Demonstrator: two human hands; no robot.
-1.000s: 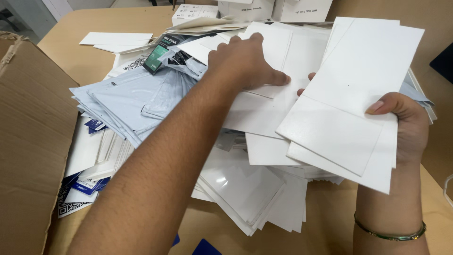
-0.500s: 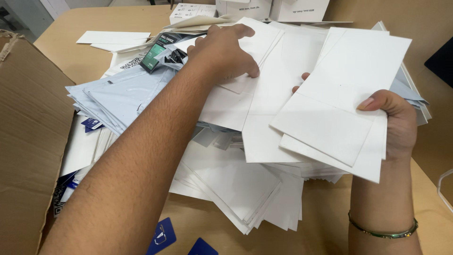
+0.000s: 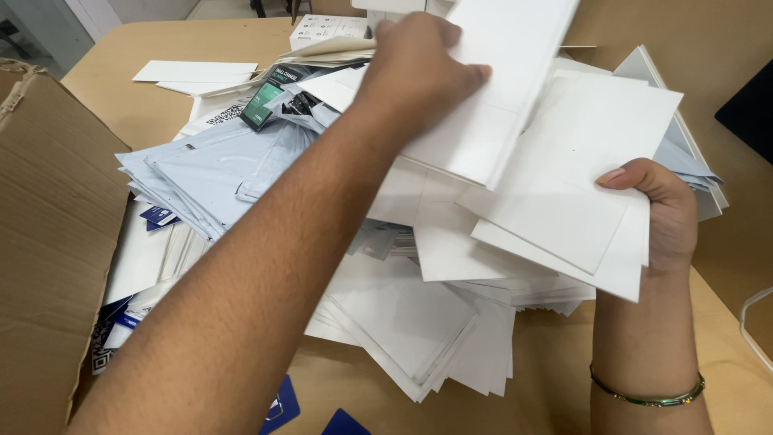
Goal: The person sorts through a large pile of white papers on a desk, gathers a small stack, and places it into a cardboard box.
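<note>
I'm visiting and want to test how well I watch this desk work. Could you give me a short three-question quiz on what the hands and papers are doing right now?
1. True or false: the left hand lifts a flat white card sheet above the heap of white cards.
2. What does the right hand grip?
A. a stack of white cards
B. a blue pen
C. a cup
3. Fill in: pale blue plastic mailer bags lie beside a brown ____ box.

Key: 1 true; 2 A; 3 cardboard.
</note>
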